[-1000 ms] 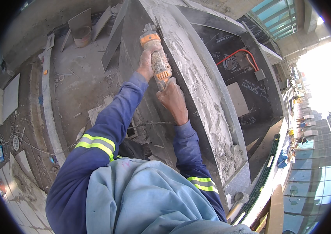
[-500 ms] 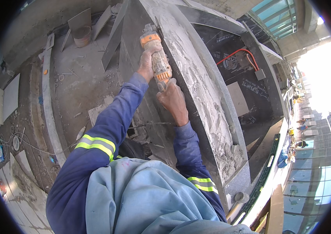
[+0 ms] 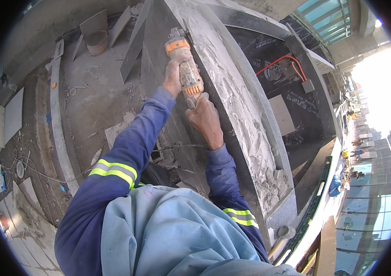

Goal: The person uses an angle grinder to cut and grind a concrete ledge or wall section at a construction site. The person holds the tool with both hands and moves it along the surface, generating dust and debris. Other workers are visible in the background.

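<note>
Change, left to right. Bucket (image 3: 96,43) on the floor: unmoved. Left grip (image 3: 173,77), orange-and-grey angle grinder (image 3: 191,76), right grip (image 3: 206,118): same stations as over the last second, no regrasp seen. Dark stone slab (image 3: 210,89) and the rough pale mortar (image 3: 232,92) along it: no fresh difference I can make out. Red hose (image 3: 285,57) and green spirit level (image 3: 312,209): a slight drift in frame on my feed, which I put down to a small head movement. Meaning, by my judgement: steady work at one place, the tool under control.

Pose, left to right. Left arm: reaching up from lower left, sleeve angled inward. Left grip: wrapped round the grinder's body behind its front collar, clenched on it. Angle grinder: held lengthwise, front end farthest from the wearer, just left of the mortar; whether its disc touches stone I cannot tell. Right grip: closed round the grinder's rear end, nearer the wearer. Right arm: coming up from below, alongside the slab.
</note>
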`<state>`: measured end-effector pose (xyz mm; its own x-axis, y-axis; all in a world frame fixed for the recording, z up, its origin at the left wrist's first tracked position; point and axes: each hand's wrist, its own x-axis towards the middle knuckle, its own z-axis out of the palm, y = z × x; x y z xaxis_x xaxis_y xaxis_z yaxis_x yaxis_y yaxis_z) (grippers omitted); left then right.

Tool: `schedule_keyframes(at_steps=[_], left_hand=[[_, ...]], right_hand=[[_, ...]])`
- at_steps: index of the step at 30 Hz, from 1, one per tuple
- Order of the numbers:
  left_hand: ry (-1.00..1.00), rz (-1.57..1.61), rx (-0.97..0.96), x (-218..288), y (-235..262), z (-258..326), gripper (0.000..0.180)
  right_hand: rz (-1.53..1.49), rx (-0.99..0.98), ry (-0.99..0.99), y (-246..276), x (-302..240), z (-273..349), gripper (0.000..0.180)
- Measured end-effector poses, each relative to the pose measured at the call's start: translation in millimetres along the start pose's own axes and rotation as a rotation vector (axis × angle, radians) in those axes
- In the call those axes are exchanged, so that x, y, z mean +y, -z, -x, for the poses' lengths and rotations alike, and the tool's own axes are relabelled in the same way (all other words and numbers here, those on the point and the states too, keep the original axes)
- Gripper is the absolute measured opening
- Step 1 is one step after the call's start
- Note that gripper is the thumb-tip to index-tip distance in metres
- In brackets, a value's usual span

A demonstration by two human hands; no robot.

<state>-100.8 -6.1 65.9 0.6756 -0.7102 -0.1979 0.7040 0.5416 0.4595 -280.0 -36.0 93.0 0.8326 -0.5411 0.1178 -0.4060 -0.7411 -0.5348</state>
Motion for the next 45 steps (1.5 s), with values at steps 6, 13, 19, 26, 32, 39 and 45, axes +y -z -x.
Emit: schedule_keyframes(at_steps=[6,13,19,26,32,39,45], left_hand=[[0.020,0.027,-0.025,-3,4,-2,0.035],[0.006,0.023,-0.018,-7,3,1,0.036],[0.006,-0.022,-0.001,-9,3,4,0.040],[0.002,-0.068,-0.002,-16,-1,15,0.042],[-0.003,-0.076,-0.025,-5,7,-5,0.043],[-0.011,-0.084,-0.011,-7,4,0,0.045],[0.014,-0.031,-0.010,-11,6,3,0.048]], right_hand=[[0.039,0.005,0.028,0,1,3,0.033],[0.048,0.012,0.043,3,-1,7,0.032],[0.039,0.016,0.042,5,-3,11,0.031],[0.028,-0.008,-0.036,9,-2,19,0.035],[-0.006,-0.011,0.003,4,0,6,0.037],[0.058,0.009,-0.018,2,-4,6,0.034],[0.071,-0.007,-0.013,4,-3,10,0.032]])
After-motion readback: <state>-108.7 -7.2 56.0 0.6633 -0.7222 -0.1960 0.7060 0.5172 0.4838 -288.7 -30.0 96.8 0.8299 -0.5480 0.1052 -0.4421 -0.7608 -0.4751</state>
